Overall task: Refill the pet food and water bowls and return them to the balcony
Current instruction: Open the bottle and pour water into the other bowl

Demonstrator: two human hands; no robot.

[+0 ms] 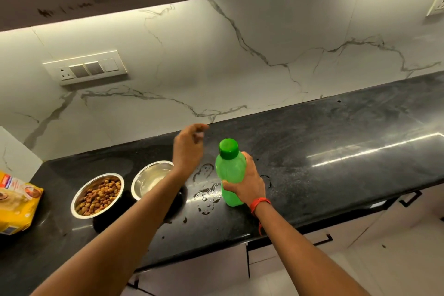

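Note:
Two steel bowls stand side by side on the black countertop (336,142). The left bowl (97,196) is filled with brown kibble. The right bowl (150,179) looks shiny inside, and my left forearm covers part of it. A green plastic bottle (230,170) with its green cap on stands upright to the right of the bowls. My right hand (247,181) is wrapped around the bottle's lower half. My left hand (189,146) hovers above the counter just left of the bottle's cap, fingers loosely curled and holding nothing.
A yellow pet food bag (16,204) lies at the counter's left end. Spilled water (205,193) is pooled between the right bowl and the bottle. A switch plate (86,70) is on the marble backsplash. Drawers and a pale floor are below the counter's front edge.

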